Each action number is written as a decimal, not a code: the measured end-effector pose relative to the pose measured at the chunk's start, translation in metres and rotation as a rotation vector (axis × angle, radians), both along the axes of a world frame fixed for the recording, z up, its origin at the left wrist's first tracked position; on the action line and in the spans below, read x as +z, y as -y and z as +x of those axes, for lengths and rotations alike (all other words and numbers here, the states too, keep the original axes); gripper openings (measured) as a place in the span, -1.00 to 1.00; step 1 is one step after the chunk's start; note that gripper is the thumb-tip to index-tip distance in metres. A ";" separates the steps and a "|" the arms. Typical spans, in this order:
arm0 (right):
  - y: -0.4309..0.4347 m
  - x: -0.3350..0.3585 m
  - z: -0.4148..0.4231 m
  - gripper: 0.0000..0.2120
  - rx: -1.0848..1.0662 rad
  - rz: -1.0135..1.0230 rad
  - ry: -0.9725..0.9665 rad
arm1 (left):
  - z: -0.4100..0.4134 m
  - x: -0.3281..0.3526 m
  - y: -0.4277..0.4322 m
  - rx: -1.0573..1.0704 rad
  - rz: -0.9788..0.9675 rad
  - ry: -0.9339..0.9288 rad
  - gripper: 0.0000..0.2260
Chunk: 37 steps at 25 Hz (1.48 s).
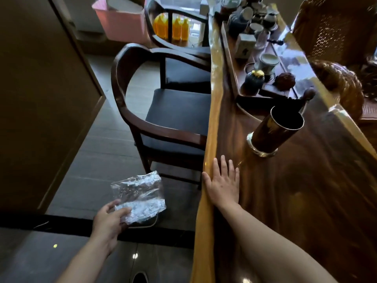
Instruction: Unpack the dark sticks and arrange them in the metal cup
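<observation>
No text, label, brand, number or sign can be read anywhere in this view. The small pale box (244,45) far along the worktop (306,201) carries a dark mark on its face, too blurred to make out. The orange bottles (173,27) beyond the chairs show no legible labels, and the clear plastic wrapper (138,197) bears no readable print.

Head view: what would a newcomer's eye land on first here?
Probably the crinkled clear plastic bag held by the left hand out over the dark tiled floor, beside the table. Next, the tall shiny metal cup standing on the glossy wooden table, with the right hand lying flat and open at the table's near edge in front of it. Behind the cup, a tray crowded with tea ware runs along the table.
</observation>
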State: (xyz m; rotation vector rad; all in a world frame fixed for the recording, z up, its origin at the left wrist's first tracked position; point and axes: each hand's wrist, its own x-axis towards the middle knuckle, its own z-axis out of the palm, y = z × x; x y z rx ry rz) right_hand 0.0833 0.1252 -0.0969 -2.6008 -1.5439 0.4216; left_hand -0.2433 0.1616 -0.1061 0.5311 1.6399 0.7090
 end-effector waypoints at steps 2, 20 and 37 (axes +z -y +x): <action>0.002 -0.009 -0.001 -0.29 -0.008 0.034 0.064 | 0.000 -0.013 -0.009 0.018 -0.026 0.001 -0.68; -0.002 -0.018 -0.003 -0.32 -0.053 0.030 0.195 | -0.028 -0.183 -0.050 0.078 -0.196 -0.303 -0.49; -0.004 -0.014 -0.005 -0.32 -0.028 0.048 0.179 | -0.015 -0.230 -0.072 -0.168 -0.089 -0.671 -0.24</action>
